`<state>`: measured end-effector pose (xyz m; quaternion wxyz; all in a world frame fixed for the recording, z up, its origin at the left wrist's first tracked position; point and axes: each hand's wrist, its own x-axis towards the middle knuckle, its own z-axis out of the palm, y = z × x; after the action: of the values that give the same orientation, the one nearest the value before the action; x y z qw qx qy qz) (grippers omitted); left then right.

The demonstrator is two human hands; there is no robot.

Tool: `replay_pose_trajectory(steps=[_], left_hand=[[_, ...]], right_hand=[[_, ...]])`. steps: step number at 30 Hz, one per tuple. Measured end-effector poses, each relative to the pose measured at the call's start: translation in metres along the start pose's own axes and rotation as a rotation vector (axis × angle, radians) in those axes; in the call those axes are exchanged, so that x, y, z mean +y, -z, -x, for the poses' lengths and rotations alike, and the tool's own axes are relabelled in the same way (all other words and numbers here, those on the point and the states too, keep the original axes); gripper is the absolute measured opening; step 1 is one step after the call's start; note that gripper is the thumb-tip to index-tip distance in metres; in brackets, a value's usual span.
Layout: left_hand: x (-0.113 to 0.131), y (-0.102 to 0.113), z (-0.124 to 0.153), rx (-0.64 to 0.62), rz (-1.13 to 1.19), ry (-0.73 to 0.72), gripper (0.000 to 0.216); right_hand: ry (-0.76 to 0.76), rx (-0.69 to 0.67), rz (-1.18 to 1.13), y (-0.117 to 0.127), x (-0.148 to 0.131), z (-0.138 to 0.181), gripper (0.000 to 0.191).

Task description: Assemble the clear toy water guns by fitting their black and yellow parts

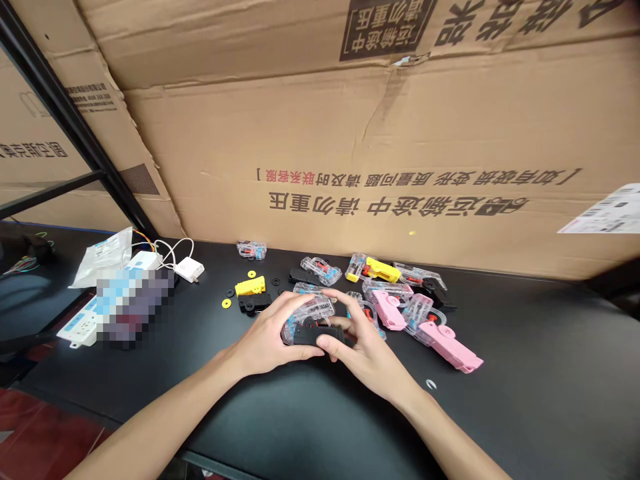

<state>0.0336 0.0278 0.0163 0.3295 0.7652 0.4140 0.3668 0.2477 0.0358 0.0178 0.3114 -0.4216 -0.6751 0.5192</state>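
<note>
Both hands are closed around one small clear-and-black plastic toy (317,333), shaped somewhat like a toy pistol, just above the desk. My left hand (267,340) grips its left end, thumb along the lower edge and fingers over the top. On the other end, my right hand (365,350) presses the black part with its thumb; its other fingers are partly hidden behind. Pink-and-clear toys (450,343) lie right of my right hand. Left of my left hand are a yellow piece (250,287), a black piece (254,304) and small black and yellow discs.
Several more clear toys, one with a yellow part (383,269), lie along the cardboard wall (350,127). A white power strip (77,331), a plastic bag (103,257) and a white adapter (189,269) are on the left. A pale C-shaped bit (431,385) rests on the black desk (525,400).
</note>
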Motion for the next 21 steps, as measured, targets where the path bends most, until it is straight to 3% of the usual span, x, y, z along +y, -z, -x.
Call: replay_pose_trajectory(steps=[8, 21], left_hand=[[0.002, 0.005, -0.001, 0.016, -0.016, -0.033, 0.067], [0.002, 0.008, -0.001, -0.013, 0.009, -0.016, 0.071]], right_hand=[[0.086, -0.142, 0.007, 0.012, -0.004, 0.002, 0.061], [0.059, -0.117, -0.049, 0.008, -0.007, 0.000, 0.058]])
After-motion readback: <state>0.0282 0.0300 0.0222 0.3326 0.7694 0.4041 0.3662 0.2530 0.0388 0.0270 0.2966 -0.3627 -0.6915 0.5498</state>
